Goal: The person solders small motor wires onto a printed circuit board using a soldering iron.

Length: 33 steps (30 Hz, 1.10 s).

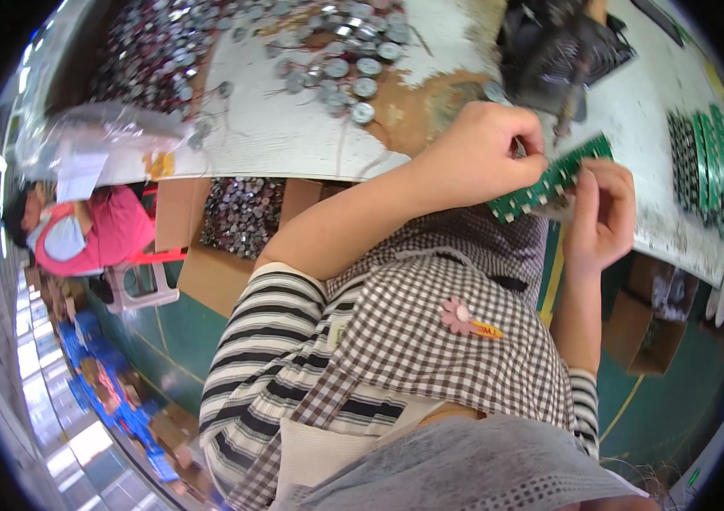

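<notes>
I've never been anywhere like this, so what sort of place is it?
Probably an electronics assembly workshop: a green circuit board is being handled, more green boards sit on the white workbench, and small round metal parts lie heaped there.

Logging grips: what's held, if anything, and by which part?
Right hand pinches the narrow green circuit board near its right end; left hand: unclear.

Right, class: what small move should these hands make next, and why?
Probably hold the green circuit board steady with the right hand, which grips the board's right end, because the left hand has its fingers curled close to the board; whether they pinch anything is unclear.
</notes>
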Each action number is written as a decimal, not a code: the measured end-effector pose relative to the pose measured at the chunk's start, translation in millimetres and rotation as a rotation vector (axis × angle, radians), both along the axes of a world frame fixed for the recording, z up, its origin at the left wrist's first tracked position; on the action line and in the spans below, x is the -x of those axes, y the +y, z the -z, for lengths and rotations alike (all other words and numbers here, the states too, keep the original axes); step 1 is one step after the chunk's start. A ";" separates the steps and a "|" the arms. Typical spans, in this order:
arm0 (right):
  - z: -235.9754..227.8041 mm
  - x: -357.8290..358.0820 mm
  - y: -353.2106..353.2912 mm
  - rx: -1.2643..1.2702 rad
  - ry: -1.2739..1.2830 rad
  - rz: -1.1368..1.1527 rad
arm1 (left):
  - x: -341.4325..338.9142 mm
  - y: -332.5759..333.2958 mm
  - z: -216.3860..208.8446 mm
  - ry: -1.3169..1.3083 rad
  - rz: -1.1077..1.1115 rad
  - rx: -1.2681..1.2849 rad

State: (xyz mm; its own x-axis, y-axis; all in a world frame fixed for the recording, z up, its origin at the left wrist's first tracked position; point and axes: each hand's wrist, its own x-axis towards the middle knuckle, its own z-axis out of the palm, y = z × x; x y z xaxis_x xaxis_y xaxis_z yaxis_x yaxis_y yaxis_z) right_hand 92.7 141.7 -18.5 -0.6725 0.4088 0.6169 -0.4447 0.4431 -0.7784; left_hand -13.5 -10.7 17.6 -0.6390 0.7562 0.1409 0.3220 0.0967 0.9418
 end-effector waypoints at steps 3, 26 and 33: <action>6.1 -2.6 -1.9 0.112 -0.049 0.031 | 23.7 -26.2 -12.2 0.381 -0.230 -0.078; 14.0 -2.8 -6.5 0.199 -0.072 -0.063 | 39.4 -76.9 5.5 0.007 -0.337 -0.428; 11.0 -5.0 -3.8 0.221 -0.100 -0.179 | 6.3 -75.6 3.1 -0.190 -0.228 -0.159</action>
